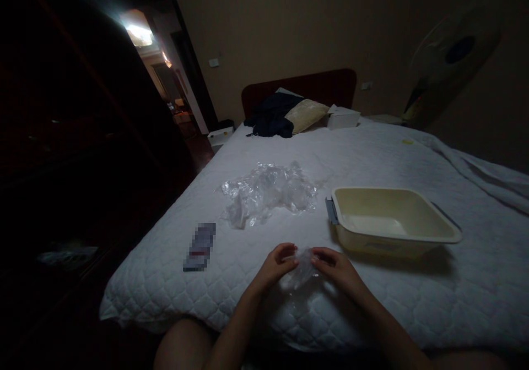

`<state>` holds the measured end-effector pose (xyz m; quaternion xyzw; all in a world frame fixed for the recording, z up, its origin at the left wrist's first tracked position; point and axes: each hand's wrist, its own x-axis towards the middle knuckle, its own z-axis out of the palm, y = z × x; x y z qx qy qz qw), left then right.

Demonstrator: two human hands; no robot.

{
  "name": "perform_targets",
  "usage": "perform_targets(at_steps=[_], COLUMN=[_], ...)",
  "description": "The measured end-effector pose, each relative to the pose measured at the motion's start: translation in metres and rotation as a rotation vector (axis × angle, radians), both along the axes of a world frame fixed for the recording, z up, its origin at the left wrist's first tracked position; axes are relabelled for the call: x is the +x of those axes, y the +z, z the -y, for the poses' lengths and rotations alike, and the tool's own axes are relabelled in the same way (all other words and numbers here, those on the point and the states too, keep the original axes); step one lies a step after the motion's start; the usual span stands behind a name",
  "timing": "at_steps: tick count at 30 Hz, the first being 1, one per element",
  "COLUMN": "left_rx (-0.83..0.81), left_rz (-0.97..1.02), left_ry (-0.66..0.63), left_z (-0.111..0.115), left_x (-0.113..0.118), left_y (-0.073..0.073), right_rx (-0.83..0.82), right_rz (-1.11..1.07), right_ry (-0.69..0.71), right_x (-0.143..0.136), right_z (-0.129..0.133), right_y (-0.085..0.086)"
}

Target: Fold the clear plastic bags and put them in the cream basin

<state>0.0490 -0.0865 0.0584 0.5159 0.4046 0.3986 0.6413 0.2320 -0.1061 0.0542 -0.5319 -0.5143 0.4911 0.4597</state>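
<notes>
The left hand [283, 261] and right hand [334, 265] pinched crumpled clear plastic [304, 270] between them, over the near end of the bed [157, 287]. Being thin, it risked tearing or slipping from either grip if pulled unevenly.

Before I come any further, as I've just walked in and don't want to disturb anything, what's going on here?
A person's left hand and right hand are holding a piece of thin clear plastic between them, low over a white quilted bedspread. Just beyond lies a crumpled heap of clear plastic, touched by neither hand. A cream storage bin stands to the right, its top open.
</notes>
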Motion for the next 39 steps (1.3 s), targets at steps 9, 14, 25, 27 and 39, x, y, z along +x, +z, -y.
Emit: perform_targets(at_steps=[9, 14, 25, 27, 39], left_rx=[-0.044, -0.139, -0.129, -0.123, -0.070], left_rz=[0.094, 0.133, -0.014, -0.024, 0.020], left_ry=[-0.085, -0.186, -0.104, -0.075, 0.035], left_z=[0.000, -0.001, 0.001, 0.000, -0.001], left_x=[0.001, 0.001, 0.009, 0.009, 0.009], left_y=[-0.008, -0.005, -0.012, -0.014, -0.007], right_rx=[-0.092, -0.062, 0.030, 0.038, -0.027], right_rz=[-0.095, -0.042, 0.084, 0.087, -0.014], right_ry=[0.064, 0.087, 0.060, 0.074, 0.166], right_x=[0.004, 0.005, 0.007, 0.007, 0.007], right_z=[0.002, 0.002, 0.000, 0.000, 0.001], right_y=[0.009, 0.010, 0.005, 0.005, 0.012])
